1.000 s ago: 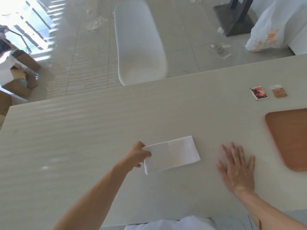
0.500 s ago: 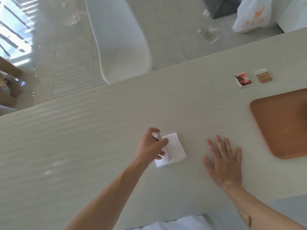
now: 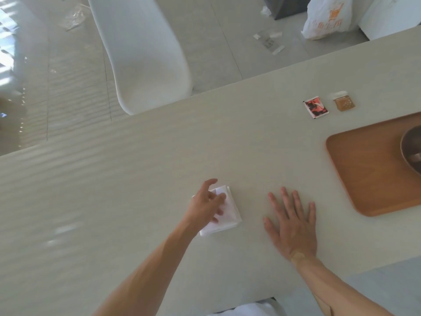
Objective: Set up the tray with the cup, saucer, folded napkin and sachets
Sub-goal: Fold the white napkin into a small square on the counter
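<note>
A white napkin (image 3: pixel 230 214), folded into a small square, lies on the pale table (image 3: pixel 136 179). My left hand (image 3: pixel 208 205) rests flat on the napkin's left half, fingers spread. To its right, my right hand (image 3: pixel 292 221) lies palm down on the bare table, holding nothing. A wooden tray (image 3: pixel 364 169) sits at the right edge with a dark saucer (image 3: pixel 410 153) partly in view on it. Beyond the tray lie a red sachet (image 3: pixel 316 107) and a brown sachet (image 3: pixel 343 101). No cup is clearly visible.
A white chair (image 3: pixel 141 53) stands against the table's far edge. On the floor beyond are a white plastic bag (image 3: pixel 328 18), scraps of wrapping (image 3: pixel 270 41) and a dark table base (image 3: pixel 287 5).
The napkin went from a long rectangle to a small square as my left hand folded it over. That hand now presses flat on it. My right hand stayed on the table.
</note>
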Demonstrator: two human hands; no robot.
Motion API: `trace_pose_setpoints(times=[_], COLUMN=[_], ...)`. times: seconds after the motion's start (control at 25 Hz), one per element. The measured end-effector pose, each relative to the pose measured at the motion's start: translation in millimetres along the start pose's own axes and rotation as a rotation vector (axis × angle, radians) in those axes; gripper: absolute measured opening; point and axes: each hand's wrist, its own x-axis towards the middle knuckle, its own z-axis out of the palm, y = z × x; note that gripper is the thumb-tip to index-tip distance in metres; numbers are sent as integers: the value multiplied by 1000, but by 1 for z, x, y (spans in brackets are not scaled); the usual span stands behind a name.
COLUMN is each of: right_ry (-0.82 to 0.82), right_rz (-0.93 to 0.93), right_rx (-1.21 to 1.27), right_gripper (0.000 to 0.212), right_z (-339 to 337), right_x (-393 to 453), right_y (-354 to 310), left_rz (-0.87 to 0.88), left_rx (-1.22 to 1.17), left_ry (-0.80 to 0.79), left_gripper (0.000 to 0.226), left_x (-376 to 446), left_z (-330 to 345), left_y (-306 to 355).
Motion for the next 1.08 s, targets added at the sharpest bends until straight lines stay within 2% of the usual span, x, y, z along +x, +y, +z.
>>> trace_pose_setpoints(times=[0.04, 0.08, 0.16, 0.2, 0.32, 0.44, 0.8, 1.08], right_ry=[3, 5, 0, -5, -8, -16, -31, -64], right_rz=[1, 4, 7, 7, 10, 14, 21, 29], right_rx=[-2, -5, -11, -12, -17, -9, -20, -21], right_gripper=[67, 67, 68, 68, 68, 68, 69, 68], right_z=[0, 1, 1, 1, 2, 2, -1, -11], right_x=[0, 0, 0, 0, 0, 1, 1, 2], right_y=[0, -1, -1, -1, 0, 0, -3, -9], left_rz=[92, 246, 583, 662, 580, 485, 436, 419], left_rx=[15, 138, 544, 688, 927, 1030, 1124, 1117], left_ry=[80, 216, 457, 474, 318, 281, 277, 245], left_gripper=[37, 33, 32, 37, 55, 59, 69, 67], left_x=[-4, -9, -16, -17, -14, -6, 8, 2], left_z=[-6, -11, -11, -4, 23, 35, 44, 41], left_y=[-4, -9, -23, -28, -39, -49, -58, -49])
